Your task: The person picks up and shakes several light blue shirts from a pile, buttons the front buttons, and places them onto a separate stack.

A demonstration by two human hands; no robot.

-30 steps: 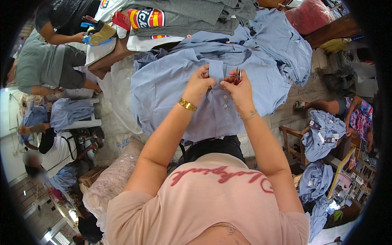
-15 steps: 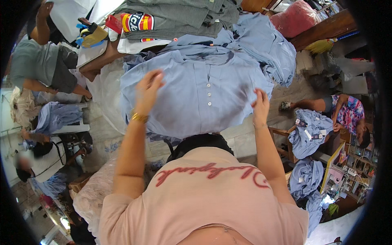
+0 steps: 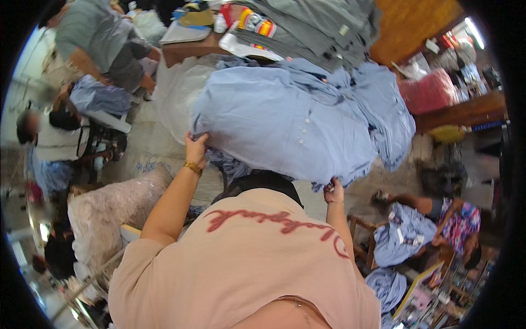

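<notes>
Across the frame's upper middle, the blue shirt [image 3: 285,123] slants lengthwise down rightward, its left end pinched by the left hand [image 3: 196,145], its lower-right hem by the right hand [image 3: 333,192].

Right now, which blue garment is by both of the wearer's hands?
The garment spread out, white buttons up, with the left hand and right hand at its near edge. The blue heap to its right lies bunched.

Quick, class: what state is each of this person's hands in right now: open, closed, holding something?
Left hand: closed, pinching the near left edge of the light-blue buttoned shirt.
Right hand: closed, fingers at that shirt's near right edge.
</notes>
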